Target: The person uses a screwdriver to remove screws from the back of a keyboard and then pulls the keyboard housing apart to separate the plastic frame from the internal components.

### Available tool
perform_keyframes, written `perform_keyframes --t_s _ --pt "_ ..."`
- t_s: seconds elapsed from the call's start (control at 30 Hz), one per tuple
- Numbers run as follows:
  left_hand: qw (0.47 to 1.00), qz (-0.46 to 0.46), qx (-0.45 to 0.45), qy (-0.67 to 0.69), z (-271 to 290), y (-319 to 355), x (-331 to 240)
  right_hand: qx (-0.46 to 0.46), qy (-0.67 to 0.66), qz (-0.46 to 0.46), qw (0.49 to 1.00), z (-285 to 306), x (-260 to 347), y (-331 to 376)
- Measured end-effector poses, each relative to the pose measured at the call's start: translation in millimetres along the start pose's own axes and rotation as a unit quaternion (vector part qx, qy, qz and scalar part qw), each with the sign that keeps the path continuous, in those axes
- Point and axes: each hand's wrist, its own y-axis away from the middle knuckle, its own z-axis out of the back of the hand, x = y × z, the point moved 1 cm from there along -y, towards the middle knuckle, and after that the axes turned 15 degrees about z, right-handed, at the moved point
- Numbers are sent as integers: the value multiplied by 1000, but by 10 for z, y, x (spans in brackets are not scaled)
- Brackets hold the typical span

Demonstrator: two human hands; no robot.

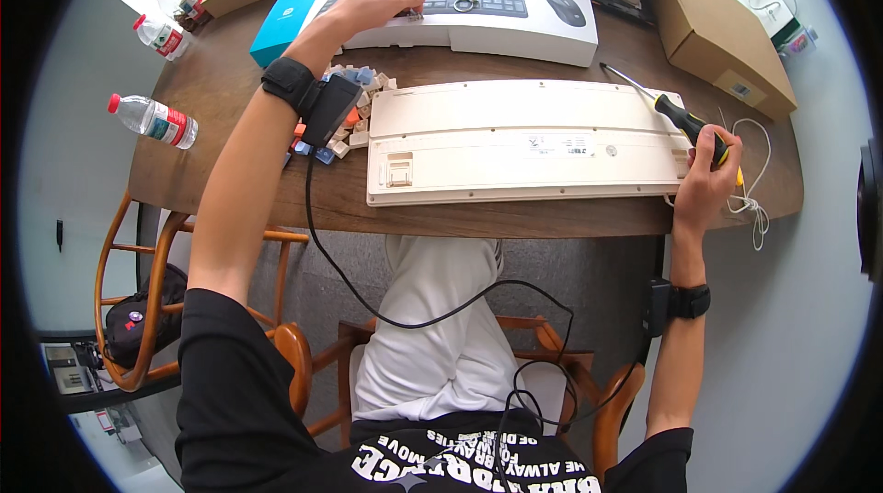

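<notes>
My left hand (377, 2) reaches over the white and blue keyboard box (368, 36), its fingertips pressed together at the box top. Tiny dark bits show under them, too small to name. Beside these fingers lies a small metal piece with a ring (464, 4). In my right hand (706, 182) is a screwdriver (676, 114) with a black and yellow handle, its shaft slanting up and left above the keyboard. The cream keyboard (487, 160) lies underside up on the table, small holes along its edges. Loose keycaps (354, 130) are heaped at its left end.
Plastic bottles (166, 121) lie and stand on the left. Cardboard boxes (727, 38) sit at the back right and back left. A white cable (756, 208) hangs over the table's right edge. Black cords run from my wrist devices (331, 111) across my lap.
</notes>
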Motion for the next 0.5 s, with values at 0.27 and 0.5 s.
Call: perform_keyframes --t_s 0.27,0.5 --pt "1000 0 4 13 0 27 -18 -11 -6 1 1000 -15 22 -9" --pt "1000 -21 -8 20 -41 16 64 -4 5 -7 1000 3 13 3"
